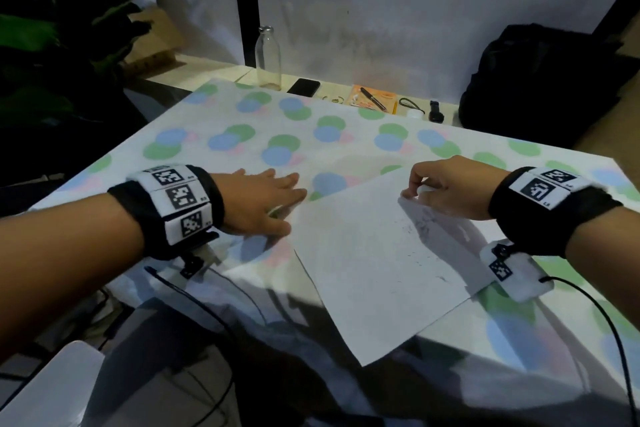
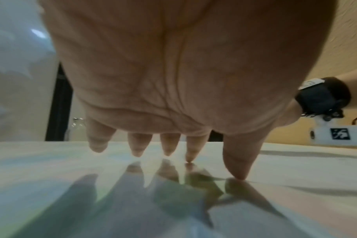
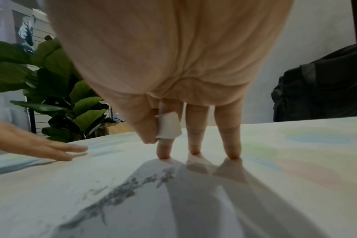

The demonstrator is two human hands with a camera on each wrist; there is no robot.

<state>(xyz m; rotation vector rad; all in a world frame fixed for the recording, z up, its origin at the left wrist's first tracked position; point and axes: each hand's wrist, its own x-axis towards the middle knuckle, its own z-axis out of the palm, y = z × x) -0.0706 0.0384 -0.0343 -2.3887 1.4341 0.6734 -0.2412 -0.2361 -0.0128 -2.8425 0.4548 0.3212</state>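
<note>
A white sheet of paper (image 1: 374, 263) lies askew on the dotted tablecloth (image 1: 242, 135). Grey pencil smudges (image 1: 426, 218) (image 3: 122, 190) mark its upper right part. My right hand (image 1: 440, 187) (image 3: 163, 133) pinches a small white eraser (image 1: 424, 189) (image 3: 168, 127) between thumb and forefinger at the sheet's top right edge. Its other fingers rest their tips on the surface. My left hand (image 1: 263, 201) (image 2: 169, 145) lies flat with straight fingers at the paper's left edge, thumb tip and fingertips touching down. It also shows in the right wrist view (image 3: 41, 149).
Along the table's far edge stand a glass bottle (image 1: 268, 59), a dark phone (image 1: 304, 87) and a pen on an orange pad (image 1: 373, 99). A black backpack (image 1: 547, 80) sits at the far right, a leafy plant (image 1: 52, 45) at the left. Cables (image 1: 606, 322) trail off the near edge.
</note>
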